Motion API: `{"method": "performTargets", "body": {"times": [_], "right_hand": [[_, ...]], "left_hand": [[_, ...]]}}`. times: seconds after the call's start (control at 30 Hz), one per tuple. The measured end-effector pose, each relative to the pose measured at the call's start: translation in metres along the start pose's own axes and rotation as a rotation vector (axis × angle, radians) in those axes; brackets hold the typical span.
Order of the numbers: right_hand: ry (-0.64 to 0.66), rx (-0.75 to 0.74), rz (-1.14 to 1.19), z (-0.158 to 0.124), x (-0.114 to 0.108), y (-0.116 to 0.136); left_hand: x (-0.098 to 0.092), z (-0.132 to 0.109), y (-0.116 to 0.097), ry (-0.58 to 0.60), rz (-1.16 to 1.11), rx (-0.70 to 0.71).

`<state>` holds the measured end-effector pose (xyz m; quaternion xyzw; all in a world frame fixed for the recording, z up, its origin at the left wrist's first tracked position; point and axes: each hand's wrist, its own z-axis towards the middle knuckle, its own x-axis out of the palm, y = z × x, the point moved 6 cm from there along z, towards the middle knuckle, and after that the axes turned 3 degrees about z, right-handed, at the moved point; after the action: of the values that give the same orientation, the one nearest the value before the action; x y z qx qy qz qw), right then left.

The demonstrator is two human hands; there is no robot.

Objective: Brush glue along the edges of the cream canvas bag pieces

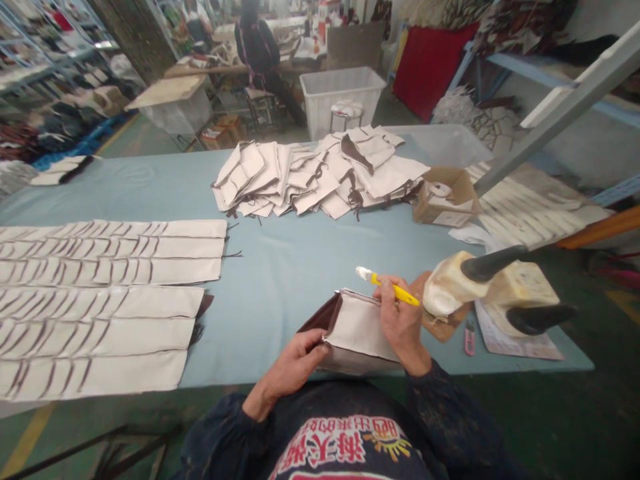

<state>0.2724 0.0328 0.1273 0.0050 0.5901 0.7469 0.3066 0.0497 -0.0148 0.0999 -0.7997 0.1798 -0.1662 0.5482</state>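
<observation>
Near the table's front edge stands a cream fabric piece with brown lining point(357, 325), partly opened out like a bag. My left hand point(295, 363) pinches its left corner between thumb and fingers. My right hand point(400, 320) rests at its right side and grips a yellow-handled brush point(395, 290), whose bristle end is coated white and points up and left. Just right of that hand sits a white-smeared glue container point(445, 287) with a dark handle, on a brown board. A second such container point(525, 297) stands beside it.
Overlapping cream pieces point(100, 253) lie in rows at left. A loose heap of cream pieces point(310, 173) fills the table's far side, beside a cardboard box point(445, 197). A pink cutter point(469, 338) lies at right. Behind are a plastic bin point(343, 100) and a seated person point(260, 50).
</observation>
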Motion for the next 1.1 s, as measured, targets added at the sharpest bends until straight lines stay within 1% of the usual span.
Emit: {"method": "performTargets", "body": {"times": [0.1,0.17,0.2,0.23,0.3,0.37,0.43,0.5,0.57,0.73,0.87,1.0,1.1], "right_hand": [[-0.052,0.067,0.169,-0.007,-0.013,0.012],[-0.033,0.095,0.245,-0.015,-0.018,0.027],[0.015,0.124,0.308,-0.020,-0.018,0.034],[0.029,0.156,0.356,-0.024,-0.019,0.040],[0.078,0.188,0.392,-0.031,-0.016,0.050],[0.094,0.209,0.408,-0.035,-0.012,0.057],[0.118,0.234,0.434,-0.039,-0.007,0.059],[0.169,0.265,0.462,-0.043,-0.001,0.060],[0.197,0.290,0.473,-0.047,0.000,0.059],[0.093,0.274,0.438,-0.043,-0.011,0.057],[0.167,0.280,0.451,-0.040,-0.008,0.057],[0.087,0.290,0.444,-0.037,-0.012,0.056],[0.128,0.320,0.464,-0.038,-0.009,0.053]], "left_hand": [[-0.001,-0.004,-0.005,-0.023,0.053,0.032],[-0.004,-0.006,-0.007,-0.049,0.094,0.035],[-0.006,-0.007,-0.008,-0.063,0.118,0.039],[-0.007,-0.008,-0.009,-0.079,0.145,0.046],[-0.008,-0.009,-0.012,-0.103,0.202,0.064],[-0.007,-0.009,-0.015,-0.121,0.248,0.080],[-0.005,-0.010,-0.017,-0.123,0.268,0.085],[-0.004,-0.010,-0.018,-0.119,0.267,0.086],[-0.003,-0.011,-0.019,-0.123,0.259,0.080],[-0.003,-0.011,-0.019,-0.156,0.244,0.069],[0.000,-0.009,-0.020,-0.147,0.250,0.091],[0.000,-0.007,-0.022,-0.160,0.238,0.096],[0.001,-0.005,-0.022,-0.168,0.198,0.101]]}}
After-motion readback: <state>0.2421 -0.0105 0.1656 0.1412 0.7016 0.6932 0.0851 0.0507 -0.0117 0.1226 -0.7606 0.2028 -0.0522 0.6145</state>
